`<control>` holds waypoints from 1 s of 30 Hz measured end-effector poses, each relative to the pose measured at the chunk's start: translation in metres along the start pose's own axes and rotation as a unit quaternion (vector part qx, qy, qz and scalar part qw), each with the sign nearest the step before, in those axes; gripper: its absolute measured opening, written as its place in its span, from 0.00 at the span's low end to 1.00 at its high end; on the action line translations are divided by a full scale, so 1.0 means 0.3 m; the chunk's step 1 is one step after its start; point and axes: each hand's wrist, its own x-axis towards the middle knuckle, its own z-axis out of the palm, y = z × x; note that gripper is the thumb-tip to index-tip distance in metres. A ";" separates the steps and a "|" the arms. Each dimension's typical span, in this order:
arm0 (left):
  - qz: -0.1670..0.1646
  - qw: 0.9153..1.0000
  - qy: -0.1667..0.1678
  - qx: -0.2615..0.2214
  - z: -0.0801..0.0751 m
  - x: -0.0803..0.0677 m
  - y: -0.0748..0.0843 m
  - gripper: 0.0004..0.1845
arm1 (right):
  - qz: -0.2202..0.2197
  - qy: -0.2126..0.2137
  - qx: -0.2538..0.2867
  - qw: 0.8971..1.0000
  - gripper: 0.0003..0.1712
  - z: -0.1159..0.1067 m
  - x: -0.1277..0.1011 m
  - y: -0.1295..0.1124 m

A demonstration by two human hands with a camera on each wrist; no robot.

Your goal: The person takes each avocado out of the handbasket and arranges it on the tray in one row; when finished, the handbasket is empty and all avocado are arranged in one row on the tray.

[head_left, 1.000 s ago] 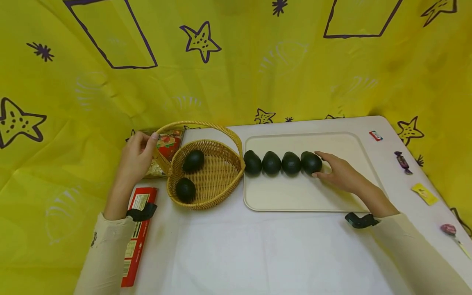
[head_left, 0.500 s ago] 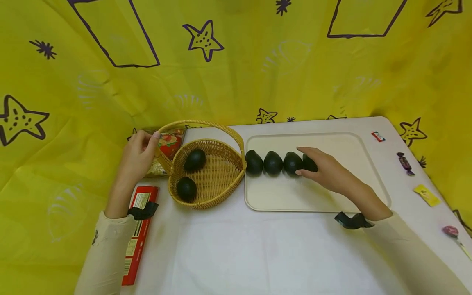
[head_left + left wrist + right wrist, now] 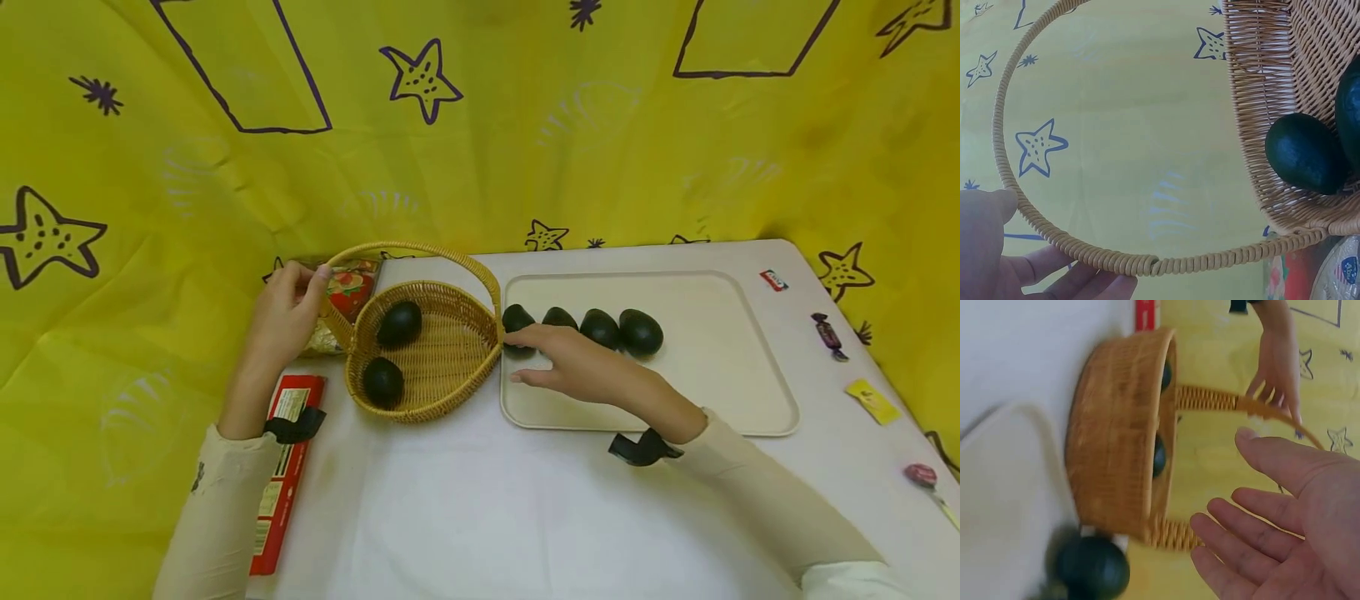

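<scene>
The left hand grips the handle of the stiff, light wicker basket on the surface. The empty right hand, fingers relaxed, reaches toward its two avocados; they look firm and smooth, best cupped around the middle.

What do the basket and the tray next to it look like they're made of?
Basket: woven wicker or rattan, tan and matte; the coiled wrap on the handle and the woven walls show it. Tray: probably smooth cream plastic with a raised rounded rim, though that is uncertain.
</scene>
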 end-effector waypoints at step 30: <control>-0.007 1.000 -0.003 -0.006 -0.001 0.001 0.007 0.31 | -0.001 -0.211 -0.041 0.977 0.39 0.244 0.600 -0.225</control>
